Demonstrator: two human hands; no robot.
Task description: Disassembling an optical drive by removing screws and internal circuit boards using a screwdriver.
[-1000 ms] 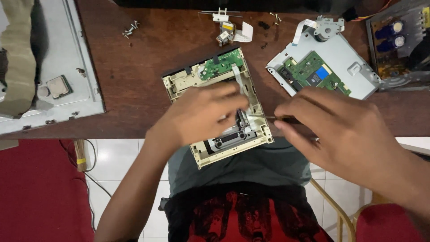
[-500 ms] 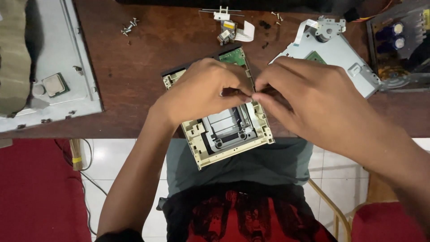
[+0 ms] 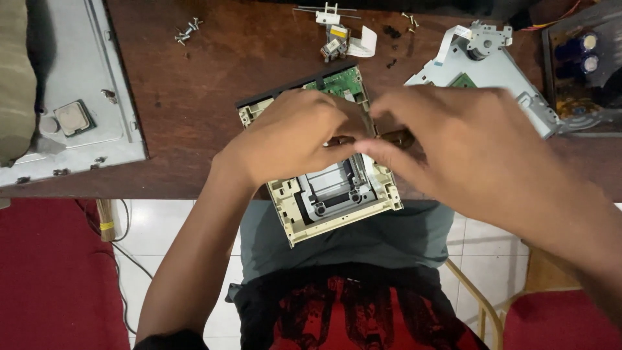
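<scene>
A beige plastic drive frame [image 3: 337, 207] lies on the brown table's [image 3: 214, 78] front edge and overhangs my lap. A green circuit board [image 3: 337, 81] shows at its far end. My left hand [image 3: 291, 139] lies curled over the frame's middle and grips it. My right hand [image 3: 466, 142] comes in from the right, its fingers pinched on a small dark tool [image 3: 395, 137] where the two hands meet. The spot under the fingertips is hidden.
A grey metal case panel [image 3: 84, 78] with a square chip [image 3: 73, 118] lies at the left. Loose screws [image 3: 186, 30] and a small lens unit with a white ribbon [image 3: 337, 42] lie at the back. A metal plate with a motor [image 3: 486, 61] and a board with blue capacitors [image 3: 583, 58] lie at the right.
My right hand has moved left and up to meet the left hand over the drive. The drive has slid a little nearer to me, and the hands now cover more of the green board.
</scene>
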